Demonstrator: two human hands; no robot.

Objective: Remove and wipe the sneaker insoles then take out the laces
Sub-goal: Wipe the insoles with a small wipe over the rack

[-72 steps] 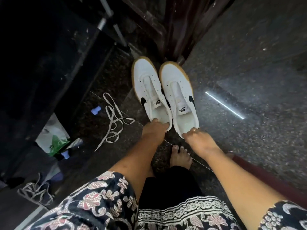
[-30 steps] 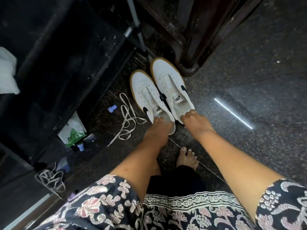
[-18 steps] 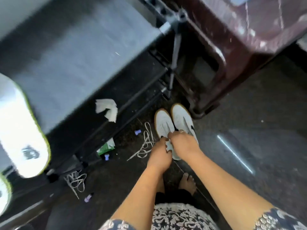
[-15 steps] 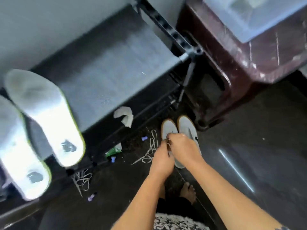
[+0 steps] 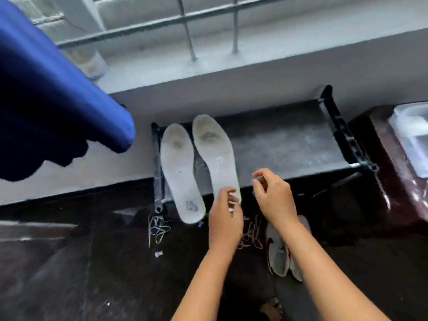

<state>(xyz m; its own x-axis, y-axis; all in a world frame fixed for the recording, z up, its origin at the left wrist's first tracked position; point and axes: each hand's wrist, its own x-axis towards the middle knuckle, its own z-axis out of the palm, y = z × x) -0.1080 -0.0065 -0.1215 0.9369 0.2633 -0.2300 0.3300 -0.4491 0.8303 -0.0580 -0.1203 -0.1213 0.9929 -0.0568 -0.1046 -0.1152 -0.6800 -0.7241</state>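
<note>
Nearest the camera, well short of the shelf (image 5: pixel 278 144), a bare foot (image 5: pixel 271 309) rests on the dark floor (image 5: pixel 69 274). Just beyond it the sneakers (image 5: pixel 278 251) lie side by side on the floor in front of the shelf, with no hand on them. A moment ago both hands were at the shoes' heels; they have since lifted away and gone up to the shelf's front edge.

Loose laces (image 5: pixel 158 228) lie in a tangle on the floor below the shelf's left corner, and a second lace (image 5: pixel 251 235) lies between the sneakers and the shelf.

The left hand (image 5: pixel 225 218) reaches the heel end of the right-hand insole (image 5: pixel 215 154). Its fingers overlap that end, but blur hides whether the grip has closed. The right hand (image 5: pixel 274 198) hovers at the shelf's front edge with fingers curled; I cannot tell whether it holds anything.

Both insoles (image 5: pixel 179 172) lie on the left end of the shelf, heels overhanging its front. With laces and insoles out, the task looks close to finished.

Behind the shelf runs a barred window ledge (image 5: pixel 208 66).
</note>
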